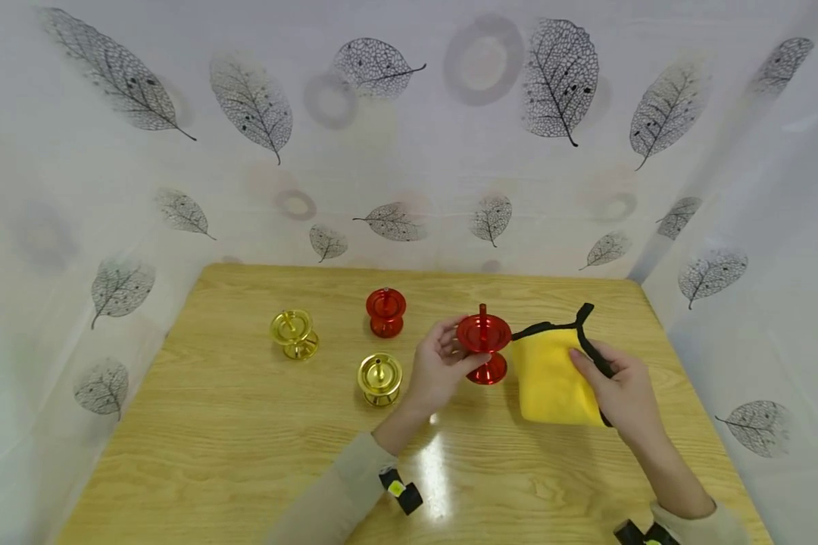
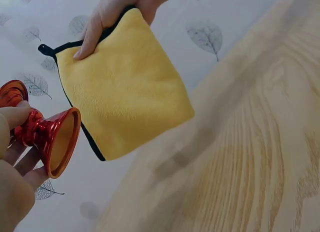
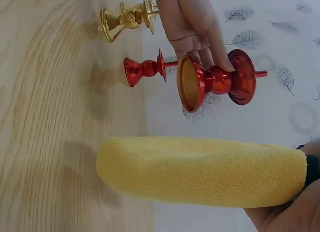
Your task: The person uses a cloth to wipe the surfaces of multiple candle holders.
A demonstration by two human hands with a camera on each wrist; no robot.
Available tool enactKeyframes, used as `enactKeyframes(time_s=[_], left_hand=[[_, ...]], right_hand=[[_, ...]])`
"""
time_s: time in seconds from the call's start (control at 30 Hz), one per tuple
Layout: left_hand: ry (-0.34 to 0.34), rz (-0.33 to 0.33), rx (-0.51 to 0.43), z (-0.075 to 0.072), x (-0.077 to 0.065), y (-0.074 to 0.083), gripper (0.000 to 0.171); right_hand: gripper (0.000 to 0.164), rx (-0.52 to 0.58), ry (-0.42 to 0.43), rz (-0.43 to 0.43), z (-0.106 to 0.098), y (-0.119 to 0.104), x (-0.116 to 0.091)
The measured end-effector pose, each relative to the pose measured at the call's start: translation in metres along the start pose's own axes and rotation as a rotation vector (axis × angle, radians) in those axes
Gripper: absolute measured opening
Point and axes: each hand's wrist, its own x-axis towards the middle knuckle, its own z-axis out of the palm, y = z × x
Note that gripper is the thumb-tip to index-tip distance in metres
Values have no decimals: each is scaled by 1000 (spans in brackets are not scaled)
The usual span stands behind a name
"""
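Observation:
My left hand (image 1: pixel 438 369) grips a shiny red candle holder (image 1: pixel 485 334) by its narrow waist, thumb in front. In the right wrist view this candle holder (image 3: pixel 218 82) is off the table, its hollow base facing the table side and its spike pointing away. My right hand (image 1: pixel 623 390) holds a folded yellow cloth (image 1: pixel 557 378) with black edging, thumb on its near face and the other fingers behind. The left wrist view shows the cloth (image 2: pixel 125 92) hanging close to the candle holder (image 2: pixel 47 134), apart from it.
On the wooden table (image 1: pixel 245 454), left of my left hand, stand another red candle holder (image 1: pixel 385 312), a gold candle holder (image 1: pixel 380 378) and a second gold candle holder (image 1: pixel 295 334). A leaf-patterned white curtain (image 1: pixel 423 166) surrounds the table's back and sides.

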Motion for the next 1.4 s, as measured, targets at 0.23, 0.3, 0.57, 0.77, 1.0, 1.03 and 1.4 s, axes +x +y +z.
enactKeyframes(time_s=[0.23, 0.3, 0.57, 0.77, 1.0, 1.03, 1.4], left_hand=[[42, 28, 83, -3, 9, -28, 64], [44, 29, 104, -3, 12, -37, 65], [93, 55, 185, -3, 23, -70, 64], [151, 70, 236, -4, 29, -85, 62], [160, 89, 259, -3, 33, -91, 61], [157, 91, 256, -3, 33, -91, 61], [184, 91, 369, 0, 35, -89, 73]], right_hand=[[27, -47, 14, -1, -15, 8, 10], [28, -40, 23, 5, -16, 9, 10], [31, 20, 40, 46, -14, 10, 11], [30, 42, 51, 62, -13, 10, 10], [29, 81, 57, 77, -12, 9, 10], [29, 83, 58, 76, -12, 9, 10], [29, 116, 55, 80, -13, 11, 8]])
